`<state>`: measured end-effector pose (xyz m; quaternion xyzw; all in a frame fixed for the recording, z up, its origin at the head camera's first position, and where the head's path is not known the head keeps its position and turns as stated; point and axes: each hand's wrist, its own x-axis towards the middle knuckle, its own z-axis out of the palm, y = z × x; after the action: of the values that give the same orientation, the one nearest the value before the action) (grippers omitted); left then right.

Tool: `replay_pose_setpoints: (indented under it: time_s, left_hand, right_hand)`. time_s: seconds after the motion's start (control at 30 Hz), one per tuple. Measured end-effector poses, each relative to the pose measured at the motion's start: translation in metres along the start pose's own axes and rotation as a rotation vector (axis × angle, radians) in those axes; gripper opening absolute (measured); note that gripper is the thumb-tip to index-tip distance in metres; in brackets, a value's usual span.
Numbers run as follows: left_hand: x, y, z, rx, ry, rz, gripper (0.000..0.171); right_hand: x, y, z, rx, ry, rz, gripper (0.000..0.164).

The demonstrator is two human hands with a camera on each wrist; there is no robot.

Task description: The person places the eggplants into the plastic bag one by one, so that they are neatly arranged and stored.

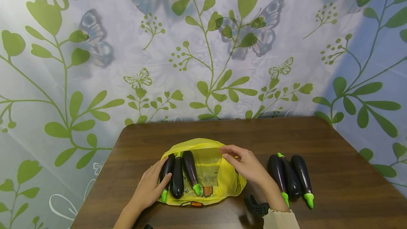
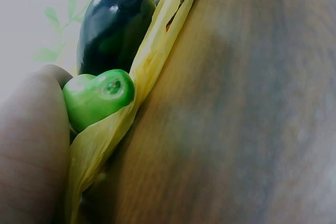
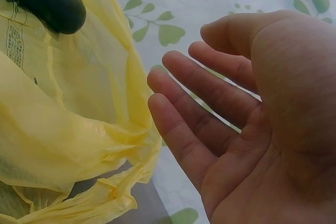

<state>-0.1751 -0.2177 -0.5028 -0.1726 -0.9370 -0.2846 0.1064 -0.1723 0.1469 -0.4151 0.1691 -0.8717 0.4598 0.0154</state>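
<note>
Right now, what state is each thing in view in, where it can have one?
Yellow bag: mouth open, partly filled.
Bagged eggplants: three, lying side by side.
Loose eggplants: three, lying on the table.
Left hand: touching the leftmost bagged eggplant; whether it grips is unclear.
Right hand: fingers relaxed, holding nothing.

Between the left hand (image 1: 149, 185) and the right hand (image 1: 245, 163), the opened yellow bag (image 1: 227, 179) offers free room nearer the right hand, whereas three eggplants (image 1: 177, 183) obstruct the part beside the left. Ahead of both hands, a strip of table (image 1: 254, 133) affords passage as far as the patterned cloth (image 1: 219, 63). Outward of the right hand, three more eggplants (image 1: 290, 181) form an obstacle, with open tabletop farther right.
</note>
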Motion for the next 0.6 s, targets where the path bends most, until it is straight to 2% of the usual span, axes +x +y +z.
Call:
replay_pose_setpoints:
  time_s: [0.6]
  left_hand:
    - [-0.0002,0.0003,-0.001,-0.008,-0.02,-0.019,0.064]
  right_hand:
    - [0.0002,0.0044,-0.0008,-0.022,-0.014,-0.025,0.029]
